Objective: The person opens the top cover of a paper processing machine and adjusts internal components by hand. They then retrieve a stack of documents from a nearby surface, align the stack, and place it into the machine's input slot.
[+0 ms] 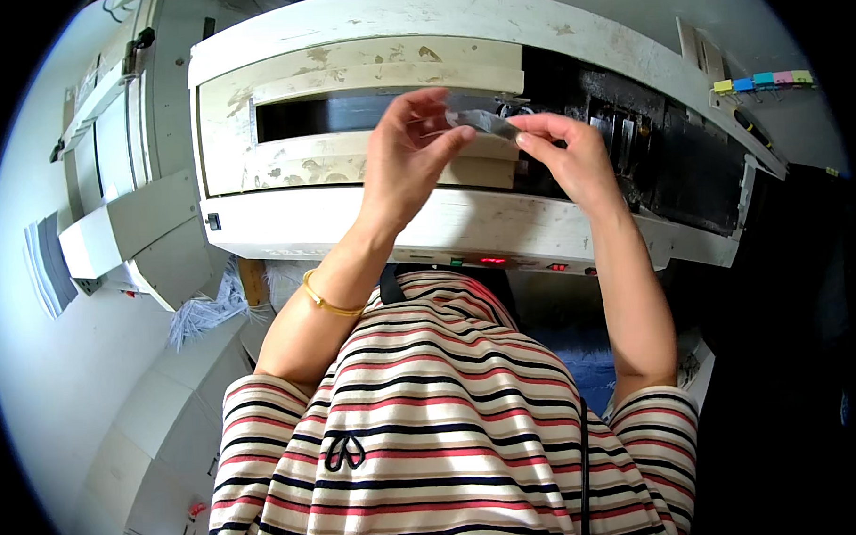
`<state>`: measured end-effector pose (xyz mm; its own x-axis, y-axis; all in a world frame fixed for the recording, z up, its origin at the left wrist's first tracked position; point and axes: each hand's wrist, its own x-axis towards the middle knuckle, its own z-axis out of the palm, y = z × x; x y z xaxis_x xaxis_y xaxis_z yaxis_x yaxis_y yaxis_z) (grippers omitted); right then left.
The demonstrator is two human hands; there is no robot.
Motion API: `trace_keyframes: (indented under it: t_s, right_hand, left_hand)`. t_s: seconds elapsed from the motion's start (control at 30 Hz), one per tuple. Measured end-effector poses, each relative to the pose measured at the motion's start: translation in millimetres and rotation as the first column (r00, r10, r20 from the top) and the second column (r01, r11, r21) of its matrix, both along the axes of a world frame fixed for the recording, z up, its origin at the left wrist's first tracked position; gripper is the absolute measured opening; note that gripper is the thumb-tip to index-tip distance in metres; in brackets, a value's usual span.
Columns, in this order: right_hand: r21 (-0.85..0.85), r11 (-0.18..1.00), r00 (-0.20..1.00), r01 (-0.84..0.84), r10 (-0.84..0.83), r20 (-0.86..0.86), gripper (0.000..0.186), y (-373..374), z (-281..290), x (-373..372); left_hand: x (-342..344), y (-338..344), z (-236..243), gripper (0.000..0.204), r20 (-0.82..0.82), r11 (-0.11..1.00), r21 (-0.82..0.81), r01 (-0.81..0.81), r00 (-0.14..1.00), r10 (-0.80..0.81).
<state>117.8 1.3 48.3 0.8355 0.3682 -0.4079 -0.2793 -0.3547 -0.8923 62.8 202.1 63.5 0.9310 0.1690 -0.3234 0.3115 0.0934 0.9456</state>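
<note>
A short, thin, grey translucent strip (484, 123) is stretched between my two hands, above the long slot of a white machine (351, 214). My right hand (575, 154) pinches the strip's right end between thumb and fingertips. At its left end, the thumb and curled fingers of my left hand (410, 155) close around the strip, some fingertips hidden behind it. The strip looks like plastic film or tape, but its exact kind cannot be made out. A yellow bracelet (327, 299) circles my left wrist.
Dark, grimy metal parts (621, 138) fill the machine's right side. Small lit displays (492, 261) sit on its near edge. At left are another machine (116, 231), a stack of paper (49, 267) and a heap of shredded paper strips (213, 308). Coloured clips (763, 82) line the far right.
</note>
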Motion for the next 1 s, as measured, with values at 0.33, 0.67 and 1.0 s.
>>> trace_keyframes:
  t_s: [0.33, 0.67, 1.0]
  right_hand:
    - [-0.196, 0.978, 0.933, 0.072, 0.004, 0.36, 0.019, -49, 52, -32]
    - [-0.465, 0.7, 0.754, 0.542, -0.162, 0.636, 0.02, -279, 61, 45]
    - [-0.5, 0.673, 0.624, 0.545, 0.073, 0.778, 0.014, -354, 19, 161]
  left_hand:
    - [-9, -39, 19, 0.013, 0.183, 0.958, 0.278, 0.068, 0.976, -0.122]
    - [-6, -10, 20, 0.024, 0.244, 0.992, 0.113, -0.052, 0.969, 0.023]
    - [-29, -82, 8, 0.033, -0.197, 0.774, -0.605, -0.187, 0.977, 0.082]
